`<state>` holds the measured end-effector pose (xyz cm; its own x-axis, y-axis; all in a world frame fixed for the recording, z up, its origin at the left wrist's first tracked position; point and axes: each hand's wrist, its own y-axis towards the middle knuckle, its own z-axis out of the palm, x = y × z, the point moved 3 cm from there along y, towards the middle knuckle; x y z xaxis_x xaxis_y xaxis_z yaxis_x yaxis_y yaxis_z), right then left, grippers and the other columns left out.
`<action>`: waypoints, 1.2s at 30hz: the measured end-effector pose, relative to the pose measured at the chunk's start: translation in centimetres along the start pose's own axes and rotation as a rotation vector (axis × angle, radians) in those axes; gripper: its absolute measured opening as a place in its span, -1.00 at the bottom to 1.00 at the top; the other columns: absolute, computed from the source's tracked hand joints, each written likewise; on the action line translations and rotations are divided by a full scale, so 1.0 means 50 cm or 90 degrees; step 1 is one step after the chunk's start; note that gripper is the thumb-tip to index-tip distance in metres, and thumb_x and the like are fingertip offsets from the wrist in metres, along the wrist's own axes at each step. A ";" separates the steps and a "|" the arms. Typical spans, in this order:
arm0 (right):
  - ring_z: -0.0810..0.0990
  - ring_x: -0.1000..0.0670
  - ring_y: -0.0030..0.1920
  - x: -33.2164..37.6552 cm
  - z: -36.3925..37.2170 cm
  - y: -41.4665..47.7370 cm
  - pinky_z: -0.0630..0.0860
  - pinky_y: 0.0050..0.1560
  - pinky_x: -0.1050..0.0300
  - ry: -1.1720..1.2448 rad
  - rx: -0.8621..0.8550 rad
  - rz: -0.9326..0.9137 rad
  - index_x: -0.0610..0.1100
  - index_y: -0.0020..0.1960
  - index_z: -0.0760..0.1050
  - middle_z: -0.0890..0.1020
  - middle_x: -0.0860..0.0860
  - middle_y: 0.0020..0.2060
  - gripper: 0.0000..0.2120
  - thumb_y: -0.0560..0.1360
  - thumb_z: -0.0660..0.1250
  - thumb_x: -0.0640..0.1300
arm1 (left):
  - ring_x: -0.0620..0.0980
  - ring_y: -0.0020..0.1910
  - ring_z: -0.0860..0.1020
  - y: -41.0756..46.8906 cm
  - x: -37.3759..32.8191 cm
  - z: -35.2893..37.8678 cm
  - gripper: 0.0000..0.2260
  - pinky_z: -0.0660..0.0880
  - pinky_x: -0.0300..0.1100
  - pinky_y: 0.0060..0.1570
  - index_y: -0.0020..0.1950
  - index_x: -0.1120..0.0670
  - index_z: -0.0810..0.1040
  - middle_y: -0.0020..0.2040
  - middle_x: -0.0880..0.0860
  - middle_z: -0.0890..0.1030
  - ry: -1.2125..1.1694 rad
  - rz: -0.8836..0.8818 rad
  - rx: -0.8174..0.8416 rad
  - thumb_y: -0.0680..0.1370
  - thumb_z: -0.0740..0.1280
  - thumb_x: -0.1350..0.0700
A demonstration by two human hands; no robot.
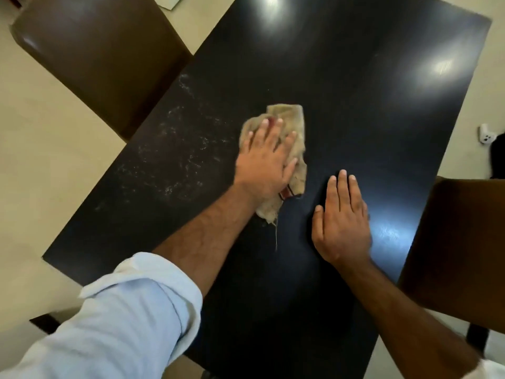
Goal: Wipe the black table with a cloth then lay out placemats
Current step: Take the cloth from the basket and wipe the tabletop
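Note:
A glossy black table (355, 91) fills the middle of the view. On it lies a crumpled beige cloth (292, 121) with a red stripe near one edge. My left hand (266, 160) presses flat on the cloth, fingers spread over it. My right hand (340, 220) rests palm down on the bare tabletop just right of the cloth, fingers together, holding nothing. Pale dusty smears (175, 143) mark the table surface to the left of the cloth. No placemats are in view.
A brown chair (95, 42) stands at the table's far left side. Another brown chair (459, 242) stands at the right edge. A small white object (486, 135) sits on the pale floor at the right.

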<state>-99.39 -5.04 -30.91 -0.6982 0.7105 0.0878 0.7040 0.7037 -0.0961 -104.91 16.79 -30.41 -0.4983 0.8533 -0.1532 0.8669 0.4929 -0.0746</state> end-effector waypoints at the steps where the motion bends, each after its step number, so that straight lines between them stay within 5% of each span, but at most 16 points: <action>1: 0.01 -0.18 0.80 -0.001 -0.002 0.000 0.27 0.66 -0.24 -0.002 0.005 0.000 -0.24 0.78 0.09 0.08 -0.18 0.79 -0.29 0.73 0.00 0.10 | 0.24 0.80 0.04 0.005 0.053 -0.009 -0.38 0.03 0.31 0.72 0.80 -0.13 0.13 0.82 0.12 0.10 -0.006 -0.053 -0.004 0.74 -0.05 -0.28; 4: 0.03 -0.19 0.80 0.000 -0.006 0.002 0.28 0.66 -0.25 -0.006 0.011 0.002 -0.24 0.78 0.10 0.10 -0.19 0.79 -0.29 0.72 -0.01 0.11 | 0.26 0.79 0.01 -0.030 0.231 -0.039 -0.40 0.04 0.37 0.71 0.80 -0.15 0.08 0.82 0.12 0.07 -0.019 -0.213 -0.010 0.76 -0.04 -0.30; 7: 0.05 -0.20 0.79 0.002 -0.016 0.002 0.29 0.66 -0.26 0.007 0.006 0.009 -0.25 0.77 0.13 0.13 -0.20 0.78 -0.29 0.72 0.01 0.10 | 0.24 0.80 0.01 -0.131 0.256 -0.055 -0.39 0.10 0.34 0.72 0.81 -0.11 0.07 0.81 0.14 0.08 0.001 -0.260 -0.031 0.77 -0.03 -0.27; 14: 0.02 -0.19 0.80 -0.003 -0.007 0.005 0.25 0.71 -0.28 0.001 0.009 0.009 -0.25 0.78 0.12 0.10 -0.19 0.79 -0.26 0.70 -0.02 0.13 | 0.24 0.81 -0.04 -0.344 -0.024 0.028 -0.37 0.12 0.34 0.69 0.82 -0.09 0.10 0.83 0.14 -0.03 -0.007 -0.017 0.054 0.77 0.07 -0.27; 18: -0.01 -0.18 0.80 -0.003 0.002 0.006 0.17 0.74 -0.26 0.000 0.007 0.002 -0.26 0.77 0.11 0.09 -0.19 0.79 -0.26 0.71 -0.01 0.13 | 0.24 0.80 -0.02 -0.207 0.079 -0.007 -0.39 0.08 0.33 0.70 0.81 -0.12 0.14 0.83 0.14 0.02 0.010 -0.007 0.020 0.77 0.03 -0.27; 23: -0.04 -0.16 0.81 -0.002 0.006 0.006 0.11 0.76 -0.22 -0.008 -0.014 -0.013 -0.28 0.77 0.13 0.09 -0.20 0.79 -0.26 0.71 -0.01 0.12 | 0.25 0.80 -0.03 0.115 0.274 -0.061 -0.36 0.00 0.33 0.73 0.81 -0.13 0.06 0.83 0.11 0.03 -0.027 -0.162 -0.003 0.75 -0.05 -0.31; 26: 0.01 -0.20 0.80 0.001 0.008 0.007 0.10 0.76 -0.24 -0.002 -0.037 -0.020 -0.31 0.75 0.17 0.14 -0.24 0.77 -0.28 0.70 0.04 0.07 | 0.25 0.80 -0.04 0.166 0.343 -0.074 -0.36 -0.05 0.30 0.74 0.81 -0.12 0.07 0.83 0.11 0.03 -0.037 -0.214 0.004 0.75 -0.04 -0.31; 33: 0.04 -0.24 0.79 0.005 -0.001 0.010 0.18 0.73 -0.31 -0.012 -0.034 -0.024 -0.35 0.73 0.20 0.16 -0.28 0.76 -0.27 0.67 0.06 0.04 | 0.22 0.81 -0.03 -0.191 0.313 -0.039 -0.37 0.03 0.30 0.73 0.82 -0.12 0.05 0.82 0.11 0.03 0.010 -0.258 -0.017 0.77 -0.04 -0.31; 36: 0.05 -0.26 0.79 0.007 0.002 0.015 0.18 0.72 -0.32 -0.016 -0.035 -0.028 -0.37 0.72 0.21 0.17 -0.30 0.75 -0.27 0.67 0.07 0.02 | 0.22 0.81 -0.03 -0.203 0.339 -0.042 -0.36 0.03 0.32 0.73 0.82 -0.13 0.06 0.82 0.11 0.03 0.032 -0.257 0.010 0.77 -0.06 -0.33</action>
<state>-99.14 -4.26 -31.03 -0.7316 0.6786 0.0659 0.6778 0.7343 -0.0373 -122.19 26.59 -30.20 -0.7987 0.5987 -0.0600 0.6008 0.7881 -0.1338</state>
